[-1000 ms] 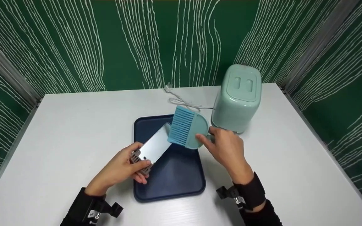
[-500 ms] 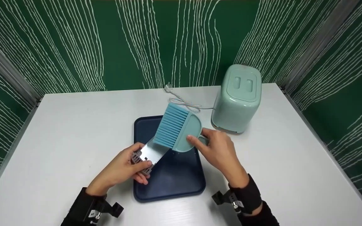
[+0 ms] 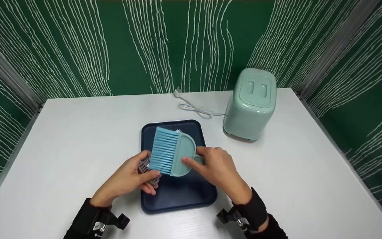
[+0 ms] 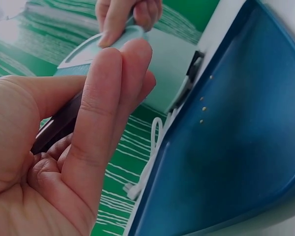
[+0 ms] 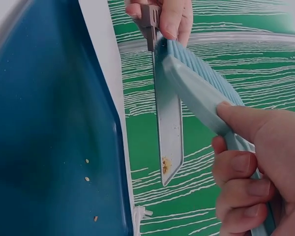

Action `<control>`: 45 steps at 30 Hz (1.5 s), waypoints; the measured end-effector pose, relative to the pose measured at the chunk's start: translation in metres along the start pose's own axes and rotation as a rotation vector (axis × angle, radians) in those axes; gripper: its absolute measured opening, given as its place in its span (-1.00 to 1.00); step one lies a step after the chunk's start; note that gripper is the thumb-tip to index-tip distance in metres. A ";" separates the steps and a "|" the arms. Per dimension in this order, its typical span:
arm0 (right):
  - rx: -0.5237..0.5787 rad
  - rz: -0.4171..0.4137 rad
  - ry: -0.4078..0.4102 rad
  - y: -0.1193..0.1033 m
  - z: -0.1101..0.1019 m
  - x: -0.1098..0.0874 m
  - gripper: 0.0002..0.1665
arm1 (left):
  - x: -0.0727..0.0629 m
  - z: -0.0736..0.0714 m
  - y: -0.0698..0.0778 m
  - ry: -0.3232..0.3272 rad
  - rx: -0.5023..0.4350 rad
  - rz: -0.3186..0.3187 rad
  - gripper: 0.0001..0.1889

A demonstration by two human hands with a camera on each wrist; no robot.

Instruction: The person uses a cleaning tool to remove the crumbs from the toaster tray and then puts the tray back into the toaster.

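Observation:
My left hand [image 3: 126, 179] pinches the grey-brown slotted end of a toaster's crumb tray [image 5: 169, 123], a long flat metal plate held tilted above a dark blue serving tray [image 3: 181, 199]. Brown crumbs [image 5: 166, 165] lie near the plate's far end in the right wrist view. My right hand [image 3: 221, 167] grips the handle of a light blue brush [image 3: 183, 154]. Its bristles lie over the plate beside my left thumb, hiding most of the plate in the head view. A few crumbs [image 5: 87, 179] are scattered on the serving tray.
A mint green toaster [image 3: 250, 106] stands at the back right of the white table [image 3: 88, 139]. Its white cord [image 3: 194, 109] lies behind the serving tray, with the plug near the back edge. Green walls with white streaks enclose the back and sides.
The brush has moved left and toward me along the crumb tray, from its far end to its held end. My left hand keeps its place and its hold.

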State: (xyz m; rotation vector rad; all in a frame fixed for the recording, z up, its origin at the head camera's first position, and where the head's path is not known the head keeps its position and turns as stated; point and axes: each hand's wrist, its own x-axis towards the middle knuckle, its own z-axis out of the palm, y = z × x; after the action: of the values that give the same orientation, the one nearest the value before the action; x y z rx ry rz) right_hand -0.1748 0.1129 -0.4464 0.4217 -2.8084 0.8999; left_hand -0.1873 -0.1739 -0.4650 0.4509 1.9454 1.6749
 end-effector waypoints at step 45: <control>-0.251 0.035 0.137 0.028 -0.008 0.003 -0.28 | -0.021 -0.017 0.023 0.034 0.204 0.030 -0.57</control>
State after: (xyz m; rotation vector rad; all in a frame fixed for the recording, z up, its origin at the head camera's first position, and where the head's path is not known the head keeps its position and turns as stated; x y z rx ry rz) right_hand -0.1861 0.1389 -0.4543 0.2651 -2.7602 0.5486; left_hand -0.1824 -0.1955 -0.4371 0.5324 2.1547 1.5174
